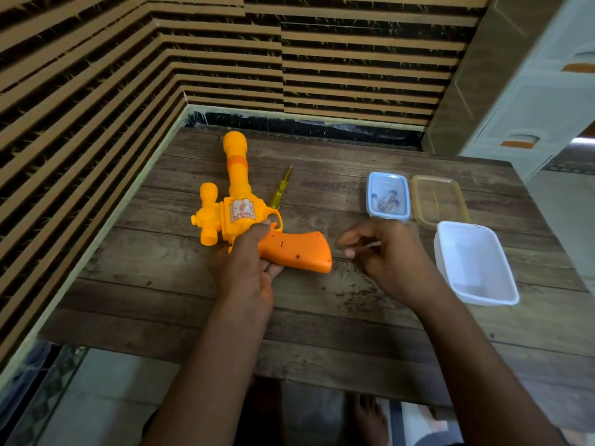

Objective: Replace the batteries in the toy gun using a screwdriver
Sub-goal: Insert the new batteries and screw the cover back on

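Our left hand (248, 252) is wrapping the toy gun (254, 220) at the trigger, steadying it flat on the table (322, 317). Our right hand (383, 252) is hovering loosely curled beside the grip, maybe pinching something small; we cannot tell what. We are judging the work early or nearly done: the screwdriver (280, 188) is lying untouched, batteries are sitting in the blue box (388, 196).

The gun (236, 201) is yellow-orange with a deeper orange grip and a pale label; the screwdriver (280, 190) is clear yellow; the table (180, 304) is dark brown wood grain; one lid (388, 195) is blue-rimmed, another lid (438, 201) amber; the box (476, 263) is white; the wall (96, 75) is striped tan and black
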Demonstrator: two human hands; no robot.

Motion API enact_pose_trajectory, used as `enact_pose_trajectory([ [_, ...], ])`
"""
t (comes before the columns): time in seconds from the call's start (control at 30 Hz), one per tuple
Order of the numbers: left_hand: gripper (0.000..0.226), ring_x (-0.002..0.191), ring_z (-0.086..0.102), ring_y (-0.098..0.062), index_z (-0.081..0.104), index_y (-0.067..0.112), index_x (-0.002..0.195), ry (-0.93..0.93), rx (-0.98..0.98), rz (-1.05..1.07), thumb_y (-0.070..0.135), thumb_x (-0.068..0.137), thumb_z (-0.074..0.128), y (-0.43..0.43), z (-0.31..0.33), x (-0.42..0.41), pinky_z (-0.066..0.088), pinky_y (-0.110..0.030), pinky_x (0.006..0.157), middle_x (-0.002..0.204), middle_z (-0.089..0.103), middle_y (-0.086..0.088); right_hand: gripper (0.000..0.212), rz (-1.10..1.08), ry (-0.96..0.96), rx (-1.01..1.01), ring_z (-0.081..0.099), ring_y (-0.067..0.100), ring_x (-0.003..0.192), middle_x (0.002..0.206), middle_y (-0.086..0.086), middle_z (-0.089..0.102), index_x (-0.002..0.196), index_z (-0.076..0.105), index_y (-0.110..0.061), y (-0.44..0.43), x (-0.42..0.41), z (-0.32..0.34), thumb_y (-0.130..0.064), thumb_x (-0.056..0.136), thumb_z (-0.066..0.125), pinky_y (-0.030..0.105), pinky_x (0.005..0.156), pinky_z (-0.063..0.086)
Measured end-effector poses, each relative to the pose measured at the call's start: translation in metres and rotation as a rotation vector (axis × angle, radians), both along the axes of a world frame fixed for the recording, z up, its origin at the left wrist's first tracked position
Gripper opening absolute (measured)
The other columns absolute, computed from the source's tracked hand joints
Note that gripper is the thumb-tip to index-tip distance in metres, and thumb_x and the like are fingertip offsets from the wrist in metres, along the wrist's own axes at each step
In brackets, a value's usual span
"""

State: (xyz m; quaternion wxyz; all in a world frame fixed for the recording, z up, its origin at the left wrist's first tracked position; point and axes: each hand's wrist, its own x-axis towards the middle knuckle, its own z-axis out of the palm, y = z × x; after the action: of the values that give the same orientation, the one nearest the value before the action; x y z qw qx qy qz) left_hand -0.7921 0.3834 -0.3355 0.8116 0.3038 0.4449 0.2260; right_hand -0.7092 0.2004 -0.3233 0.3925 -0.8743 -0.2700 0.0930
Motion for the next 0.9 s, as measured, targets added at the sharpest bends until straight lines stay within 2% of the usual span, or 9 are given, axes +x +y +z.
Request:
enact_pose_trajectory([
  [0.1,0.031,0.095,0.072,-0.020,0.063,0.028,0.102,0.007,0.010,0.003,0.007,0.086,0.079,0.001,-0.002,0.000,0.056,-0.036,0.058,0.109,0.073,-0.002,0.029,0.105,0.031,-0.091,0.070,-0.001,0.084,0.085,-0.011,0.076,0.090,0.081,-0.024,-0.004,0.003,-0.001,0.004,0.083,0.076,0.031,0.084,0.059],
  [0.23,0.028,0.092,0.071,-0.018,0.062,0.026,0.100,0.020,0.007,-0.005,0.008,0.086,0.078,0.000,-0.002,0.001,0.054,-0.035,0.059,0.106,0.072,-0.002,0.024,0.185,0.064,-0.118,0.070,0.004,0.085,0.089,-0.007,0.073,0.089,0.083,-0.020,-0.001,0.002,0.002,0.002,0.080,0.082,0.036,0.087,0.059],
  [0.3,0.031,0.093,0.071,-0.019,0.062,0.024,0.107,0.027,0.001,-0.003,0.009,0.086,0.079,-0.001,-0.004,0.002,0.055,-0.036,0.060,0.109,0.072,-0.003,0.022,0.221,0.062,-0.146,0.068,0.006,0.085,0.090,-0.005,0.071,0.087,0.083,-0.020,0.000,0.002,0.002,0.000,0.079,0.083,0.038,0.086,0.058],
  [0.53,0.049,0.101,0.071,-0.023,0.061,0.020,0.128,0.039,-0.017,0.003,0.009,0.084,0.080,0.000,-0.008,0.005,0.059,-0.040,0.065,0.118,0.072,-0.007,0.021,0.262,0.020,-0.207,0.067,0.009,0.085,0.093,-0.006,0.069,0.080,0.083,-0.022,0.000,0.002,0.002,-0.002,0.076,0.086,0.030,0.080,0.056],
  [0.7,0.052,0.097,0.072,-0.021,0.060,0.019,0.131,0.045,-0.014,0.005,0.009,0.084,0.080,0.000,-0.009,0.006,0.057,-0.036,0.059,0.116,0.072,-0.006,0.026,0.287,-0.011,-0.289,0.061,0.002,0.076,0.091,-0.004,0.070,0.080,0.080,-0.018,0.005,0.003,0.002,0.006,0.081,0.074,0.012,0.067,0.043],
  [0.8,0.049,0.096,0.071,-0.020,0.059,0.021,0.127,0.049,-0.019,0.001,0.009,0.084,0.080,0.001,-0.009,0.006,0.057,-0.037,0.060,0.113,0.071,-0.005,0.029,0.293,-0.022,-0.307,0.062,0.009,0.083,0.091,-0.006,0.066,0.084,0.074,-0.017,0.007,0.002,-0.001,0.011,0.083,0.063,0.015,0.070,0.044],
  [0.9,0.048,0.096,0.071,-0.020,0.060,0.021,0.126,0.058,-0.013,-0.004,0.009,0.084,0.080,0.001,-0.011,0.006,0.056,-0.036,0.059,0.115,0.072,-0.005,0.029,0.207,-0.009,-0.134,0.062,0.005,0.077,0.081,-0.008,0.067,0.084,0.065,-0.021,0.006,0.001,-0.004,0.008,0.087,0.059,0.025,0.069,0.049],
])
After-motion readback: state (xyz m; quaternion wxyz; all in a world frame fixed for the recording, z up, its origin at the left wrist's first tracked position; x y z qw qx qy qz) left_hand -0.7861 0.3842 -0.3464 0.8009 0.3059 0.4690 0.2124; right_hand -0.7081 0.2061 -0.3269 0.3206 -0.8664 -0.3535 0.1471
